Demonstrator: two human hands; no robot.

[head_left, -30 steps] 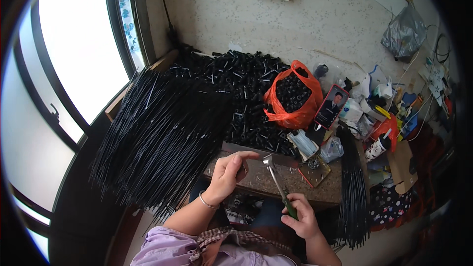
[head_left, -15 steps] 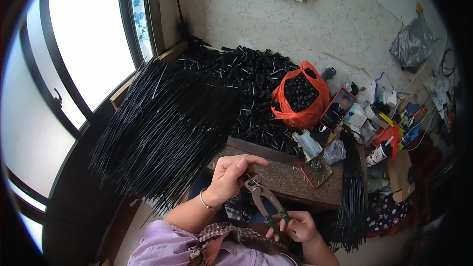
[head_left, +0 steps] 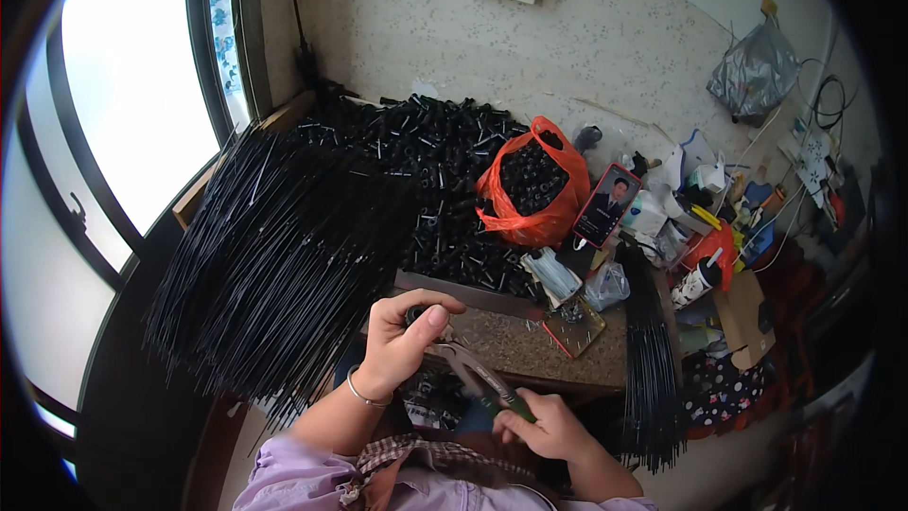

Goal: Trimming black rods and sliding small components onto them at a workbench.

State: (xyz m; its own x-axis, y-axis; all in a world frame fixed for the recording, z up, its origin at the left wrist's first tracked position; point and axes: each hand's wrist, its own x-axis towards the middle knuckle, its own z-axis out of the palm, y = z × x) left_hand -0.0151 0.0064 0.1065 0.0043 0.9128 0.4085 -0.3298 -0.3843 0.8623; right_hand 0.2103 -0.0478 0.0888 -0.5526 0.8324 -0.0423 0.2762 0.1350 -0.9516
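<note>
My left hand [head_left: 399, 345], a bangle on its wrist, is closed around a small black part [head_left: 414, 315] that my fingers mostly hide. Grey slip-joint pliers [head_left: 467, 366] with green grips lie in my right hand [head_left: 550, 428], whose fingers wrap the handles. The pliers' jaws reach up to the left thumb, by the black part; whether they grip it cannot be made out. Just beyond my hands, the worktable [head_left: 501, 336] has a dark metal strip [head_left: 473, 293] along it. Behind that strip spreads a heap of small black tubular parts [head_left: 445, 161].
A large bundle of long black cables [head_left: 274, 265] covers the left side; a smaller bundle [head_left: 653, 378] hangs at the right. A red plastic bag [head_left: 534, 218] holds more black parts. Beside it stand a phone [head_left: 607, 205], a pack of blue sheets [head_left: 553, 276] and a patterned tumbler [head_left: 695, 286].
The view has shifted, so the table things sit further left. The pliers' handles have come closer together in my right hand, and the pliers lie flatter. The left hand keeps its hold.
</note>
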